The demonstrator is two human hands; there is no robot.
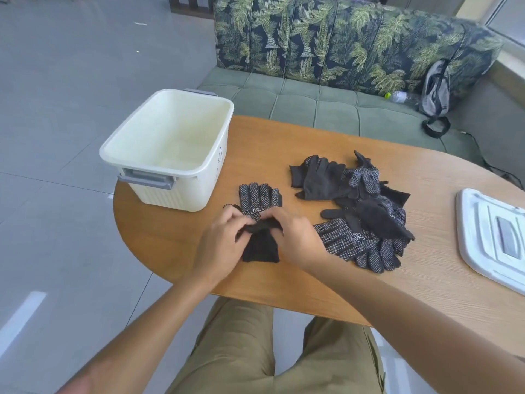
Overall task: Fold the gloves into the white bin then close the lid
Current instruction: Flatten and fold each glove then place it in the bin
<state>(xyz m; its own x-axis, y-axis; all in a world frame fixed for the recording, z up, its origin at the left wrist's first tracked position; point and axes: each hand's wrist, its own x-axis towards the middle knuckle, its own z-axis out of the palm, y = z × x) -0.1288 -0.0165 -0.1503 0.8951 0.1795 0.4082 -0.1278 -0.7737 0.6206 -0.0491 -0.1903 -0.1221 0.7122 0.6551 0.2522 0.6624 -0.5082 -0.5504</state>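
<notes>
While both hands pinch one glove (260,220), loose gloves (360,211) crowd beside.

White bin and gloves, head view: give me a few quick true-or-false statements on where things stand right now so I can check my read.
1. The white bin already holds folded gloves. False: its inside shows empty.
2. Both hands are on one glove. True: the left hand and right hand grip the glove being folded near the table's front edge.
3. The lid is on the bin. False: it lies on the wooden table at the far right, apart from the bin.
4. A pile of gloves waits to the right of the hands. True.
5. The bin stands on the floor. False: it stands on the table's left end.
</notes>
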